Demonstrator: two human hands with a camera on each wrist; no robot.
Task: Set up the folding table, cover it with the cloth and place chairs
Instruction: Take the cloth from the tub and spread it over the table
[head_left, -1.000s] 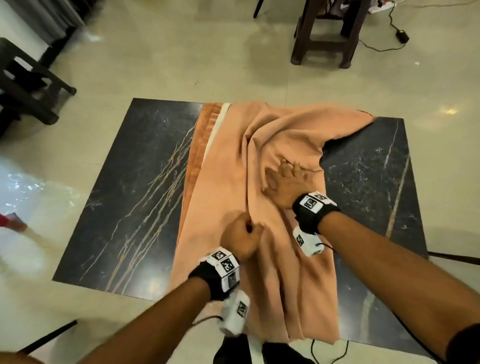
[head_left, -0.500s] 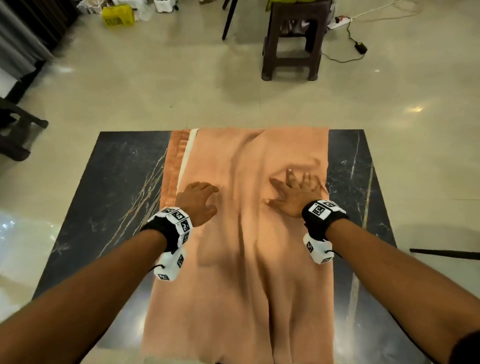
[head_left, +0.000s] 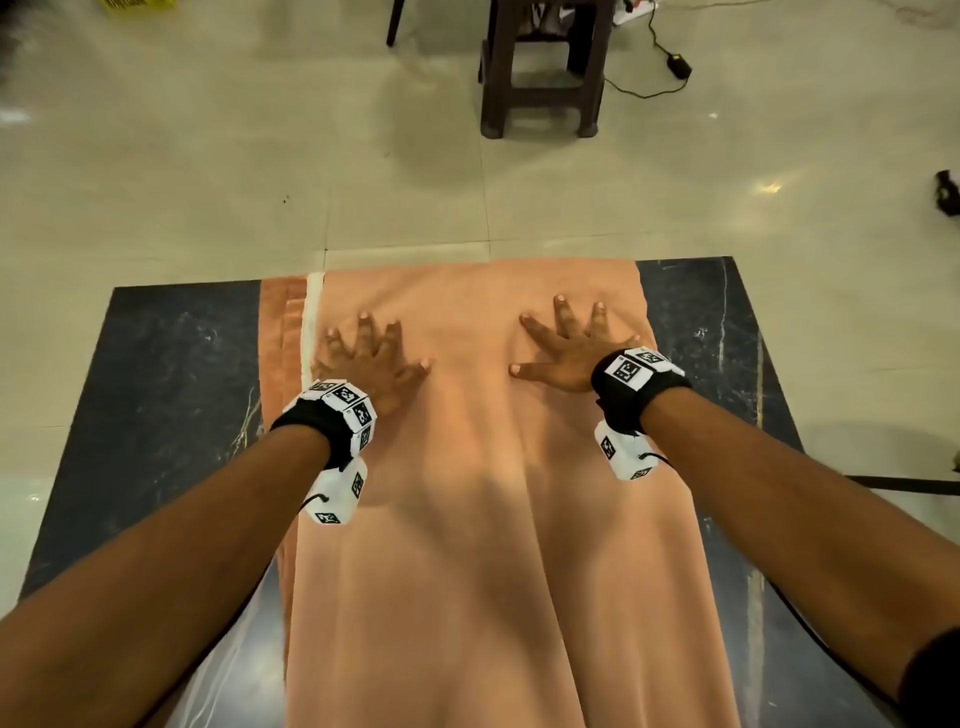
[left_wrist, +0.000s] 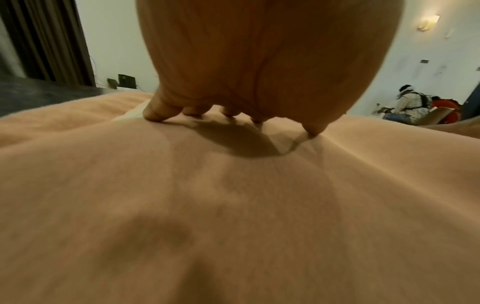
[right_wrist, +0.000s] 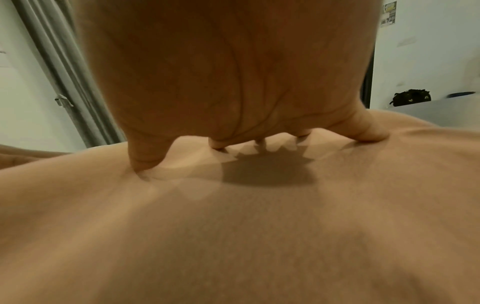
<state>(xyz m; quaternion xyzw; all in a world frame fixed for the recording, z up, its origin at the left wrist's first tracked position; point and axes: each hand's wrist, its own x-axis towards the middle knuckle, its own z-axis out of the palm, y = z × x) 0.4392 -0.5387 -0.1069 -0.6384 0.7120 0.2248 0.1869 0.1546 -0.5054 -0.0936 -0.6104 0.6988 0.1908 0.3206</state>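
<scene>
A peach-orange cloth (head_left: 478, 519) lies as a long strip down the middle of the black marble-patterned table (head_left: 156, 415), reaching its far edge. A folded band with a white stripe runs along the cloth's left side. My left hand (head_left: 371, 348) presses on the cloth near the far left, fingers spread. My right hand (head_left: 563, 338) presses on it near the far right, fingers spread too. In the left wrist view the fingertips (left_wrist: 155, 117) dent the cloth (left_wrist: 233, 205). In the right wrist view the fingertips (right_wrist: 369, 135) push into the cloth (right_wrist: 233, 226) as well.
A dark wooden stool (head_left: 540, 67) stands on the tiled floor beyond the table. A cable and adapter (head_left: 678, 65) lie to its right. Table surface shows bare on both sides of the cloth. People (left_wrist: 413, 107) crouch far off by the wall.
The bunched cloth has been spread flat into a straight strip. My left hand went from a fist gripping the cloth to flat, and both hands slid toward the far edge.
</scene>
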